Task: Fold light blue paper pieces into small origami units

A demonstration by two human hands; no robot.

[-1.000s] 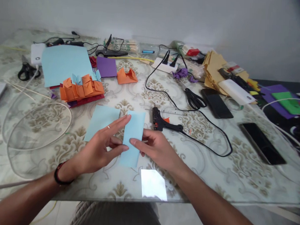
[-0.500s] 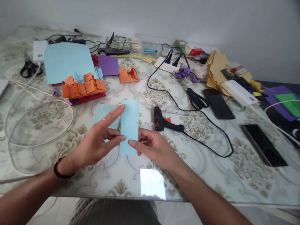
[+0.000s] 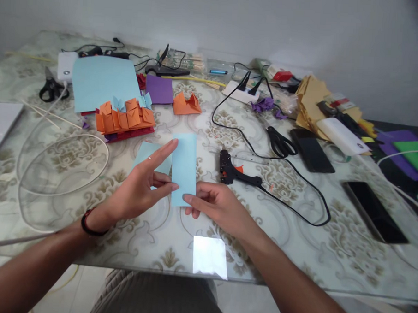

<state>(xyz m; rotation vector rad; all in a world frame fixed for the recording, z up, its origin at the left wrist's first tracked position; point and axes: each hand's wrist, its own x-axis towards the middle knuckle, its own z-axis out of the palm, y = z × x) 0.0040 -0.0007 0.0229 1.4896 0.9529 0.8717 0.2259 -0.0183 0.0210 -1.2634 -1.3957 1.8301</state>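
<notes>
Narrow rectangular pale-blue paper point(image 3: 184, 167) was held up over the table point(image 3: 139, 245), between the two hands and in front of the body. The left grip point(image 3: 138, 190) was closed on its left edge, with the thumb low and the index fingertip touching near the top corner. The right grip point(image 3: 219, 205) pinched its lower right edge, thumb in front and fingers behind. A second pale-blue paper piece point(image 3: 146, 150) lay partly hidden behind the left grip. Beyond the right grip lay a black glue gun with an orange trigger point(image 3: 234, 171), and farther right, black-handled scissors point(image 3: 273, 134) near a black phone point(image 3: 312, 151). Farther back on the left, a row of folded orange paper pieces point(image 3: 124, 118) sat before a large pale-blue sheet point(image 3: 104, 80). Right of that sheet were a purple paper square point(image 3: 159, 89) and a single folded orange paper piece point(image 3: 185, 108).
</notes>
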